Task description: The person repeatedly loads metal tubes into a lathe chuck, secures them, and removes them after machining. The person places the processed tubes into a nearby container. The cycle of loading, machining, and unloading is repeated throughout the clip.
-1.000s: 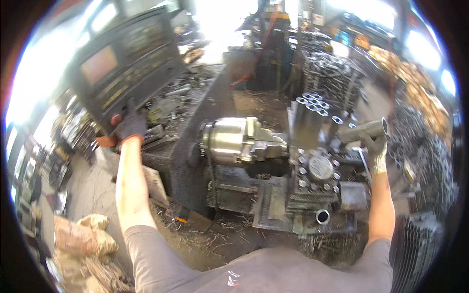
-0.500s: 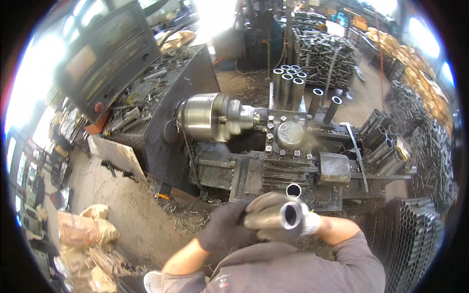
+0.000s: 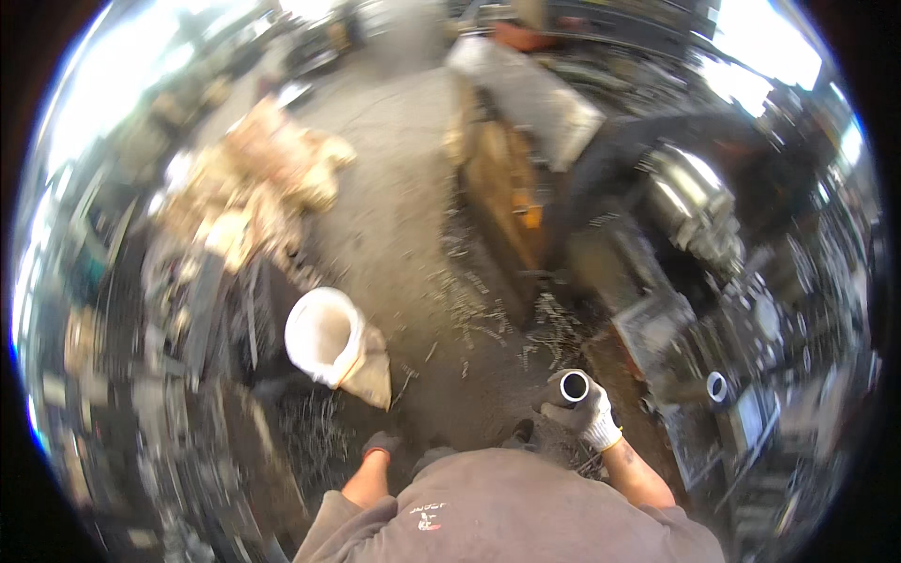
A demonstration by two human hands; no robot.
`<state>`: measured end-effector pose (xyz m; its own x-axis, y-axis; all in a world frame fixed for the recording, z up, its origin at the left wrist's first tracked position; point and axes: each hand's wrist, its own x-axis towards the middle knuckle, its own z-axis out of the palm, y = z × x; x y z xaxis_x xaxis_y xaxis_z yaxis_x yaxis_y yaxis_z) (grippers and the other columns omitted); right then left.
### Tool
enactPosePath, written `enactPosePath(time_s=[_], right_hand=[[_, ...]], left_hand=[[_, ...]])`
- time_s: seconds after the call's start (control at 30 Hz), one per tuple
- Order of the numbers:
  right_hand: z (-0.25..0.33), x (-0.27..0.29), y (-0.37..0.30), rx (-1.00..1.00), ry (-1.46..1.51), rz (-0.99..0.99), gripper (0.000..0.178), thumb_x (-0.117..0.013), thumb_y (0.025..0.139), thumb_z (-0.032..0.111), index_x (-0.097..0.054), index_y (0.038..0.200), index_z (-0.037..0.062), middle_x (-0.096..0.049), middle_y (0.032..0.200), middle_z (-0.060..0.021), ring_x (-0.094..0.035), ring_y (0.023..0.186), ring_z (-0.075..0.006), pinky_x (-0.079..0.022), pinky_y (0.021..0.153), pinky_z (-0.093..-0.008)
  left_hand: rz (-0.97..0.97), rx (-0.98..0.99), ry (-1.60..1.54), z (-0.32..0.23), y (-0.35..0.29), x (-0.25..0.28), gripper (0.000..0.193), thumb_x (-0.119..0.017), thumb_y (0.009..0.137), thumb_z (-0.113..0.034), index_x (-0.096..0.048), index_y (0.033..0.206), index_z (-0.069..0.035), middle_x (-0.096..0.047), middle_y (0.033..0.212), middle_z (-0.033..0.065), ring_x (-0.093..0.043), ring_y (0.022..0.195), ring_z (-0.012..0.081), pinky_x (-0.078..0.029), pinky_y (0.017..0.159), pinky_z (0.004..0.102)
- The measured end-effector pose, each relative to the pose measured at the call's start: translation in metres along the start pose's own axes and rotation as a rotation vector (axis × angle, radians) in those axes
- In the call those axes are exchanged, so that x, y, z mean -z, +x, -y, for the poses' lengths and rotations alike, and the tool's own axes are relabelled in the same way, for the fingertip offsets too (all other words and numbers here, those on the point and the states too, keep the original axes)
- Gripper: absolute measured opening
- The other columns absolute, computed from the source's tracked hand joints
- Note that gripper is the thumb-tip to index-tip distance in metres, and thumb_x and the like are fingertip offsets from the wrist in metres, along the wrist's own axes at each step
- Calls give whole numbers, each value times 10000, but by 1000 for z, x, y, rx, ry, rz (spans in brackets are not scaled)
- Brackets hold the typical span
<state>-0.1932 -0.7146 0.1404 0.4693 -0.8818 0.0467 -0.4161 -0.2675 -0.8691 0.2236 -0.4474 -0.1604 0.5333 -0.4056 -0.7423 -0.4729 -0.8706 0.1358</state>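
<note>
My right hand (image 3: 587, 415), in a grey glove with a white cuff, is closed around a short metal tube (image 3: 574, 386). The tube's open end faces up, showing a bright rim and a dark bore. Low in the picture, close to my body, is my left hand (image 3: 382, 441) in a dark glove. Its fingers are too small and smeared to read, and no tube shows in it. To the right stands the lathe with its shiny chuck (image 3: 690, 195), blurred. Another tube (image 3: 716, 387) shows its round end on the machine, right of my right hand.
Left of centre is a white open-topped bucket (image 3: 324, 333) with a tan sack piece (image 3: 369, 373) against it. Crumpled tan sacks (image 3: 272, 178) lie farther off. Metal shavings (image 3: 474, 300) litter the floor. A pale panel (image 3: 530, 98) juts out from the machine.
My view has swung left, so the lathe sits farther right. Both hands were together at the tube; now my left hand is apart, and the tube is in my right hand alone.
</note>
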Motion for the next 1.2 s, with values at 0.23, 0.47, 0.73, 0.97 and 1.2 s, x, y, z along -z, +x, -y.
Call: enactPosePath(time_s=[0.23, 0.47, 0.73, 0.97, 1.2], right_hand=[[76, -190, 47, 243, -136, 593, 583, -921, 745, 321, -706, 1213, 47, -783, 1038, -174, -780, 950, -314, -623, 867, -407], [205, -373, 32, 705, -40, 1218, 607, -917, 767, 314, -679, 1260, 53, -766, 1056, -176, -755, 967, -301, -599, 872, -423], [349, -536, -13, 977, 66, 1544, 521, -888, 784, 260, -686, 1214, 49, -763, 1073, -193, -758, 967, -315, -599, 870, -421], [408, -674, -36, 1083, 72, 1585, 551, -874, 787, 355, -699, 1233, 84, -768, 1078, -208, -758, 1019, -381, -605, 880, -446], [438, -709, -2, 1528, -74, 1642, 507, -847, 821, 413, -721, 1176, 75, -777, 984, -197, -768, 900, -394, -620, 781, -468]], left_hand=[[-132, 403, -547, 248, -93, -80, 552, -717, 877, -443, -779, 1181, 13, -721, 1292, 277, -692, 1222, 444, -549, 1005, 508], [-259, 337, -48, 279, -181, -176, 261, -590, 995, -180, -827, 1097, -140, -789, 1164, 179, -755, 1133, 338, -578, 846, 514], [-383, 1053, -1260, 165, -263, -321, 340, -607, 1000, -309, -749, 1235, -107, -735, 1277, 193, -708, 1189, 376, -554, 962, 508], [-515, 1684, -1613, 109, -265, -331, 487, -586, 1025, -390, -643, 1381, -64, -665, 1385, 223, -650, 1262, 395, -523, 1025, 495], [-52, 2041, -700, 204, -302, -268, 658, -565, 1049, -471, -537, 1527, -21, -596, 1494, 252, -591, 1336, 414, -492, 1088, 481]])
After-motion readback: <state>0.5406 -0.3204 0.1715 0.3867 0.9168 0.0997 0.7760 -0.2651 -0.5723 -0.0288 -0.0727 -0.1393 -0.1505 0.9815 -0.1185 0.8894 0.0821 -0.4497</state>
